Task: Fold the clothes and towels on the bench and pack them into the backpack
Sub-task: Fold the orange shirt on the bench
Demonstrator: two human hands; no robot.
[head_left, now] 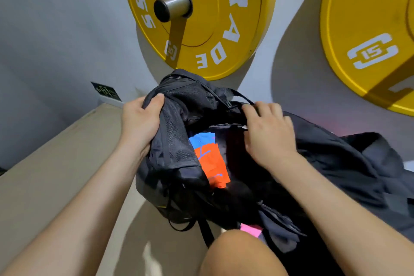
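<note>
— Black fabric backpack (pixel 177 150) with mesh side: where is it?
— At the middle of the frame, standing on the pale beige bench (pixel 56 163) with its mouth open toward the camera. Inside lies a folded orange and blue cloth (pixel 210 159).
— And the hands?
— The left hand (pixel 140 121) grips the left side of the bag near its top, the thumb pressed over the fabric. The right hand (pixel 268 132) has its fingers curled on the right edge of the opening, close to a black strap. Both hold the bag, one on each side of the mouth.
— What lies at the right?
— A dark crumpled garment (pixel 347 163), touching the bag. At the lower middle, a small pink piece (pixel 251 229) shows just above a bare knee (pixel 237 253).
— Behind?
— Two yellow weight plates (pixel 201 24) with white letters hang on the grey wall, at the upper middle and the upper right.
</note>
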